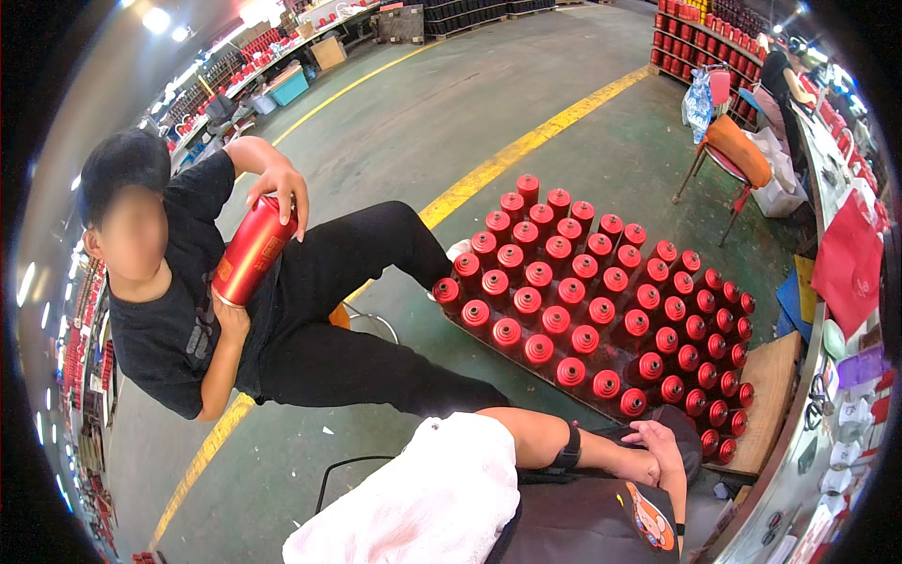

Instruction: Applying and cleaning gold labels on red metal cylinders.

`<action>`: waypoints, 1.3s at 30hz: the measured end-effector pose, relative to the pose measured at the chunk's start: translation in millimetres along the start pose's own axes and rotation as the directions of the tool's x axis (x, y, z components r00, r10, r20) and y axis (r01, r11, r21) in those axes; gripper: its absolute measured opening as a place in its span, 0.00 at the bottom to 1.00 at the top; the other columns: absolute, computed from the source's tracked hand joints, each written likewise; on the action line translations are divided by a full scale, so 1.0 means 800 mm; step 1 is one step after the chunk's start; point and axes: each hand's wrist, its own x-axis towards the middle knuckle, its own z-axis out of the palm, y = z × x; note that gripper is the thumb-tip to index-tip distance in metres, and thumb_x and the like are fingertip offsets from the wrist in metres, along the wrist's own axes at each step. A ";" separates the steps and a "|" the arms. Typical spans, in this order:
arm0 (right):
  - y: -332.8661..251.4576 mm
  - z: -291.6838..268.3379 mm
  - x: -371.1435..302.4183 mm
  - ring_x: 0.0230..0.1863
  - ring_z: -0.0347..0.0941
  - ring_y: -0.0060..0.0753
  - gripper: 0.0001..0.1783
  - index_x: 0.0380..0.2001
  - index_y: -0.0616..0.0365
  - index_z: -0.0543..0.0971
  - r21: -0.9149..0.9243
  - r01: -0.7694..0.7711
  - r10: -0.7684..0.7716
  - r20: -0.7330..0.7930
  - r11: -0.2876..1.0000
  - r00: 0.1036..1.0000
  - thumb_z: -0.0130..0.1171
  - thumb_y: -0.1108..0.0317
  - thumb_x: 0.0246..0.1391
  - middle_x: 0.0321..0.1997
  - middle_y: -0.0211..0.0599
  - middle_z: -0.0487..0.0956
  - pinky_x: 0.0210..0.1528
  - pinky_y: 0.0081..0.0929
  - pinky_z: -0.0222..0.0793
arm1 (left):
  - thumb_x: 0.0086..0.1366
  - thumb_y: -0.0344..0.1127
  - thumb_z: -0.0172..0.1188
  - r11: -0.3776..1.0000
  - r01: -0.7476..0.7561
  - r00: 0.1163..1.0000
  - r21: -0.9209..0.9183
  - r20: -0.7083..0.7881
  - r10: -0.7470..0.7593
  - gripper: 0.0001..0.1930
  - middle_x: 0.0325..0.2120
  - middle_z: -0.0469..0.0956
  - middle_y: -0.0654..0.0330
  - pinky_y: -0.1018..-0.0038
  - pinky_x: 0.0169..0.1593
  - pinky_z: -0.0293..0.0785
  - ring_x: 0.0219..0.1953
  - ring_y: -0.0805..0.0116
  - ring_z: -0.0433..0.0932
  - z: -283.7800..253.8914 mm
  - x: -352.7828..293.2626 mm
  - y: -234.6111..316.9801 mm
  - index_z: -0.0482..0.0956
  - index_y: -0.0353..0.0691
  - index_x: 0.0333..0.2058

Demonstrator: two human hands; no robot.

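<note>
My left hand (639, 464) rests on my lap against my right wrist, its fingers mostly hidden. A black band (569, 447) circles my left forearm, which comes out of a white sleeve (423, 498). My right hand (660, 440) lies across just beyond it, fingers loosely stretched out and holding nothing. Dark cloth with an orange cartoon print (650, 515) covers my lap. Right beyond my hands stand many red canisters (584, 338) with stepped tops and small metal stems, packed upright in rows on a low pallet.
At left, a seated person in black holds a shiny red canister (254, 249) in both hands. A workbench (799, 451) with a red cloth (848, 263) curves along my right. An orange chair (736, 150) stands beyond the canisters. Yellow lines (526, 141) cross the green floor.
</note>
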 end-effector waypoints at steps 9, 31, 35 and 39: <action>-0.016 0.007 -0.011 0.41 0.80 0.35 0.21 0.48 0.68 0.76 -0.121 0.049 -0.048 0.011 0.991 0.999 0.50 0.58 0.66 0.36 0.45 0.82 0.48 0.30 0.74 | 0.58 0.32 0.57 0.988 -0.036 0.999 0.153 0.014 0.034 0.09 0.23 0.81 0.57 0.69 0.29 0.73 0.23 0.67 0.78 -0.023 -0.016 0.042 0.83 0.33 0.31; 0.006 -0.001 -0.045 0.42 0.80 0.36 0.17 0.51 0.66 0.74 0.026 0.149 -0.140 -0.216 0.989 0.966 0.48 0.64 0.67 0.39 0.48 0.83 0.50 0.30 0.75 | 0.57 0.33 0.56 0.999 0.052 0.995 0.003 0.086 -0.052 0.09 0.20 0.79 0.58 0.70 0.27 0.70 0.22 0.68 0.77 -0.005 -0.012 0.063 0.82 0.35 0.28; 0.010 0.002 -0.049 0.42 0.80 0.34 0.17 0.51 0.67 0.74 0.050 0.203 -0.184 -0.261 0.978 0.948 0.50 0.66 0.67 0.39 0.47 0.83 0.49 0.30 0.75 | 0.59 0.37 0.57 0.992 -0.006 0.993 0.128 0.119 -0.009 0.11 0.25 0.81 0.52 0.64 0.37 0.73 0.29 0.61 0.80 -0.006 -0.011 0.067 0.82 0.35 0.31; 0.019 0.003 -0.058 0.41 0.80 0.30 0.16 0.51 0.67 0.75 -0.021 0.242 -0.236 -0.329 0.970 0.914 0.51 0.67 0.66 0.38 0.44 0.84 0.48 0.27 0.75 | 0.59 0.38 0.56 0.983 -0.072 0.988 0.167 0.150 0.047 0.12 0.28 0.82 0.49 0.62 0.39 0.74 0.33 0.56 0.81 0.001 -0.009 0.060 0.82 0.35 0.31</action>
